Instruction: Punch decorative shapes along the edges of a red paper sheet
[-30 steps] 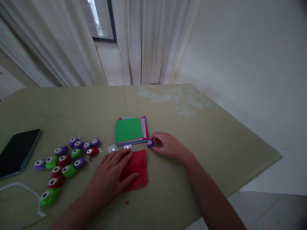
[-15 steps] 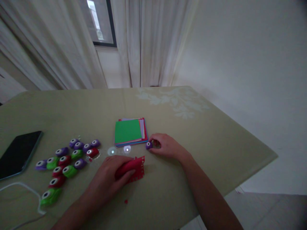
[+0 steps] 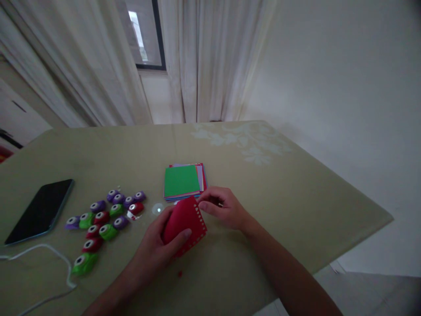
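My left hand (image 3: pixel 164 239) is wrapped round a bent sheet of red paper (image 3: pixel 182 224), its thumb pressed on the near face. Small punched holes run along the paper's right and lower edges. My right hand (image 3: pixel 223 206) has thumb and forefinger closed at the paper's upper right corner. Whatever they pinch is hidden; no purple craft punch shows there. Just behind lies a stack of coloured paper squares (image 3: pixel 182 181), green on top. To the left, several small craft punches in purple, green and red (image 3: pixel 101 217) are spread on the table.
A dark tablet (image 3: pixel 41 211) lies at the left, with a white cable (image 3: pixel 67 263) in front of it. A small clear disc (image 3: pixel 158 209) is beside the punches. One red scrap (image 3: pixel 180 274) rests near the front. The cloth-covered table (image 3: pixel 296 210) ends at the right by a wall.
The red paper has been raised and turned, its holed edge brought up to my right fingers. The purple punch seen at those fingers has gone out of sight. The view has shifted slightly left.
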A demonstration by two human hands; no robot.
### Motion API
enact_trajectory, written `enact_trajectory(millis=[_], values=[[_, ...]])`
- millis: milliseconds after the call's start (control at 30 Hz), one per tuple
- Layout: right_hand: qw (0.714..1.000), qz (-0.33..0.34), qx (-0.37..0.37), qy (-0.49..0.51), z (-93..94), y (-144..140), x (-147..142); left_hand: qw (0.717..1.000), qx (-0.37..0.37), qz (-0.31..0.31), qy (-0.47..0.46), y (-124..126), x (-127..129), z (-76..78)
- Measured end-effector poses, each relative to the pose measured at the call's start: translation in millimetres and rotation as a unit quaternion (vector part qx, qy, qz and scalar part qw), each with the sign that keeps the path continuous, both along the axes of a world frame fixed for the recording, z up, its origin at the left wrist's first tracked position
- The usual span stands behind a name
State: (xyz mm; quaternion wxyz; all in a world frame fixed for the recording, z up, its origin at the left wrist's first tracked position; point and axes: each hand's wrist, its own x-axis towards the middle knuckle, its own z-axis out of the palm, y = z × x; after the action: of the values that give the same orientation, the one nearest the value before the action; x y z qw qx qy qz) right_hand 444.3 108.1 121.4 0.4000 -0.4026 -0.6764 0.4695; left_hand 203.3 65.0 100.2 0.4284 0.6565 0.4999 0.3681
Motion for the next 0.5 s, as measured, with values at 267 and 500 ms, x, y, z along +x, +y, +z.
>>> enact_trajectory(millis=[267, 500], values=[[0.996, 0.017, -0.071, 0.044, -7.6, 0.1, -5.6, 0.998, -0.051, 0.017, -0.043, -2.9, 1.0, -1.4], [0.992, 0.023, -0.104, 0.074, -9.1, 2.1, -5.4, 0.980, -0.119, 0.062, -0.145, 1.2, -4.6, -2.5]])
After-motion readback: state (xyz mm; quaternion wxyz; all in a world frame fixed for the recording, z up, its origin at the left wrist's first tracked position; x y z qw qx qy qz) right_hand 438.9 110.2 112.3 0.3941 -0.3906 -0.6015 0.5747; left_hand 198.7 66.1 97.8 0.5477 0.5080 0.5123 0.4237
